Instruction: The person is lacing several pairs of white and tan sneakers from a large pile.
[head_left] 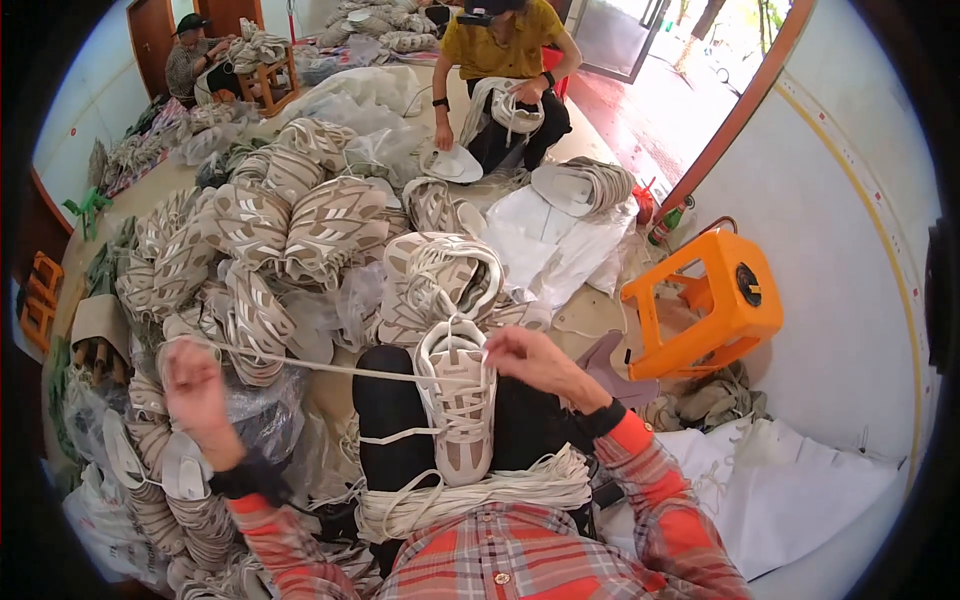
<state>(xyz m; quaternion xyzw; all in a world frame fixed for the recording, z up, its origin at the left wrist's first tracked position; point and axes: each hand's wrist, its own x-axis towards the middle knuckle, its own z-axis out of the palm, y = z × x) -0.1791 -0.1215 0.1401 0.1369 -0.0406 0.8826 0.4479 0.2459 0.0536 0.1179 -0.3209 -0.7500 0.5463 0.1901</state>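
Note:
Across my thighs lies a beige and white shoe upper (462,400), its toe toward me, with a pale lace crossed through its eyelets. My left hand (197,390) is off to the left, somewhat blurred, fingers closed on the shoelace (330,366). That lace runs taut from the hand to the upper's eyelet rows. At the upper's right edge, close to the ankle opening, the fingers of my right hand (535,362) are pinched together on the edge. Another lace end (395,437) hangs loosely over my left thigh. A thick bundle of laces (490,490) rests across my lap.
Stacked shoe uppers (250,225) pile up on the left, and more uppers (435,270) sit just beyond my knees. An orange stool (705,295) stands at right beside white sheeting (770,490). A co-worker (505,60) handles uppers ahead; another person (195,60) sits at far left.

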